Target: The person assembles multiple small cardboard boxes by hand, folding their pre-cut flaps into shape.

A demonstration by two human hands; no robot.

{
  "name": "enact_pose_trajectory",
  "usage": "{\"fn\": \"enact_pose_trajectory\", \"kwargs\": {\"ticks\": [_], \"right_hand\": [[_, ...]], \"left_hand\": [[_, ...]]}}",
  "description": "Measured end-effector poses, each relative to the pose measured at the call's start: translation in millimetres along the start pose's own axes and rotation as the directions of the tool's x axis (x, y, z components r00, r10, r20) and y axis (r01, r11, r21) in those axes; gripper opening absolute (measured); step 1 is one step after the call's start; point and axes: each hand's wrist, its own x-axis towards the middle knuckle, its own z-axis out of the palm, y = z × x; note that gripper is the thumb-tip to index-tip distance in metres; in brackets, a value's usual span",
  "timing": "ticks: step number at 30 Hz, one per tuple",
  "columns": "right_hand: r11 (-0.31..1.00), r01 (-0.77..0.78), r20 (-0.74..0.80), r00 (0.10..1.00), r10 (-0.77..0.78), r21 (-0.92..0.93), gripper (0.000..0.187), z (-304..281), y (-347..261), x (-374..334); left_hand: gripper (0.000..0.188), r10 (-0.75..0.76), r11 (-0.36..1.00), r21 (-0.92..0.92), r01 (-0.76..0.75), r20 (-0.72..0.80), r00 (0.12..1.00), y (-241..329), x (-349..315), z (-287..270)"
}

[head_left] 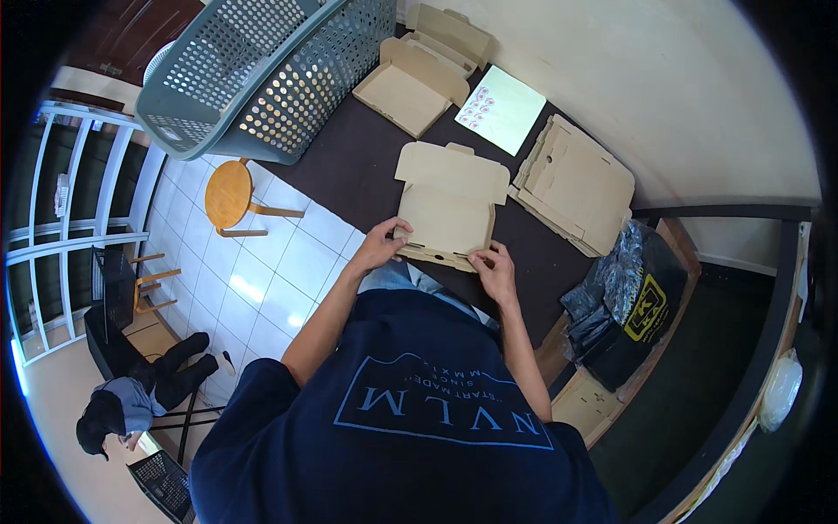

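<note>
An open cardboard mailer box [448,210] lies in front of me near the table's edge, its flapped lid folded back on the far side. At the box's near left corner, my left hand [381,245] has its fingers bent over the edge. My right hand [497,270] pinches the near right corner, thumb and fingers on the low front wall. Only bare cardboard shows inside the box. To its right is a stack of flat cardboard pieces [578,179]. Beyond it lies a pale sheet with round red stickers [499,112].
More open cardboard boxes [404,92] stand at the back of the dark table [345,162]. A large grey-green perforated basket [301,100] is at the far left. Left of the table is a wooden stool [229,196]; black plastic bags [642,306] lie right. A person [131,402] sits lower left.
</note>
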Motion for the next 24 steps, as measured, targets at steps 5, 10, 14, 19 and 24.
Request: {"fn": "enact_pose_trajectory", "kwargs": {"ticks": [5, 10, 14, 19, 24], "right_hand": [[0.984, 0.156, 0.098, 0.984, -0.147, -0.087, 0.033, -2.6, -11.9, -6.8], [0.989, -0.084, 0.021, 0.996, 0.087, -0.122, 0.038, 0.4, 1.5, 9.7], [0.985, -0.054, -0.067, 0.997, 0.044, -0.162, 0.036, 10.1, -18.8, 11.4], [0.953, 0.215, 0.008, 0.976, -0.218, -0.214, 0.037, 5.5, -15.2, 7.1], [0.98, 0.136, 0.034, 0.991, -0.133, -0.147, 0.025, 2.5, -8.2, 7.6]], "left_hand": [[0.018, -0.049, 0.997, 0.06, 0.05, -0.031, 0.998, -6.4, 4.7, -4.0], [0.027, -0.112, 0.991, 0.089, 0.104, 0.079, 0.991, 1.0, 2.3, 8.1], [0.024, 0.204, 0.931, 0.341, -0.131, -0.188, 0.961, -25.7, 7.2, 25.4], [0.023, 0.219, 0.841, 0.528, -0.119, -0.131, 0.967, -16.0, 9.6, 21.9], [0.023, 0.081, 0.833, 0.544, -0.101, 0.06, 0.995, 6.8, -3.0, 16.6]]}}
